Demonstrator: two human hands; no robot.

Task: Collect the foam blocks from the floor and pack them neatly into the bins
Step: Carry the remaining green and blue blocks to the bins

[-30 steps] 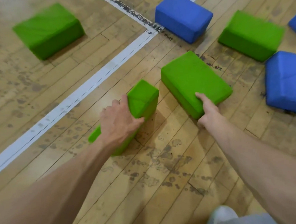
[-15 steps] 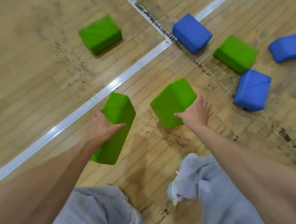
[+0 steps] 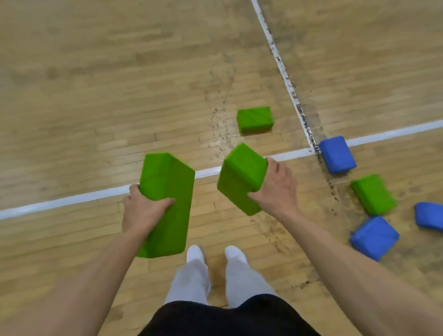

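Gripping a green block [image 3: 168, 176] in your left hand [image 3: 142, 212], a second green block [image 3: 239, 177] in your right hand [image 3: 274, 190] — both off the floor [image 3: 79, 99]. Five loose blocks [image 3: 373, 194] lie beyond and right of that hand — no bins visible.

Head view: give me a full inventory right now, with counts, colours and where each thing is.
Held green blocks: 2, green, one in each hand, off the floor.
Loose green blocks: 2, green, on the floor, one beyond the white line, one at right.
Blue blocks: 3, blue, on the floor at right.
White lines: 2, white, crossing.
Floor: 1, tan wood, scuffed.
Bins: 0 in view.
Left hand: 1, grips a block.
Right hand: 1, grips a block.
Legs: 2, grey trousers, bottom centre.
Shoes: 2, white.
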